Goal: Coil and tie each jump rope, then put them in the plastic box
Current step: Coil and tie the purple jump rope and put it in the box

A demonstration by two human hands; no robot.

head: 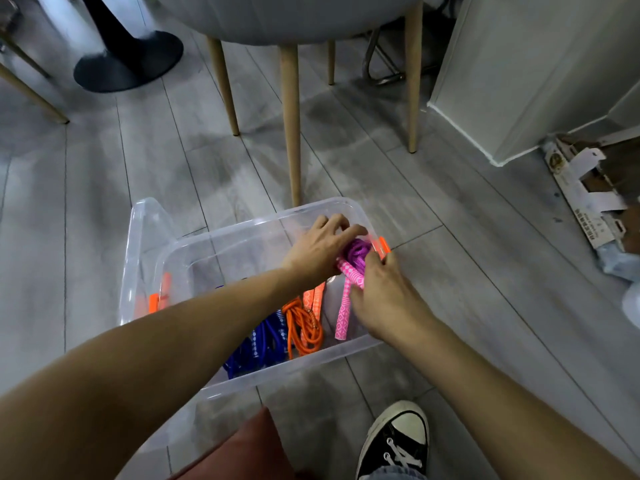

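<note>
The left hand (318,249) is gripping the coiled cord of the purple jump rope (356,252), fingers curled over it, while the right hand (384,299) is holding its pink patterned handles. The bundle is sitting inside the right end of the clear plastic box (242,227) on the grey floor. An orange jump rope (304,327) and a blue jump rope (256,344) are lying coiled beside it in the box.
</note>
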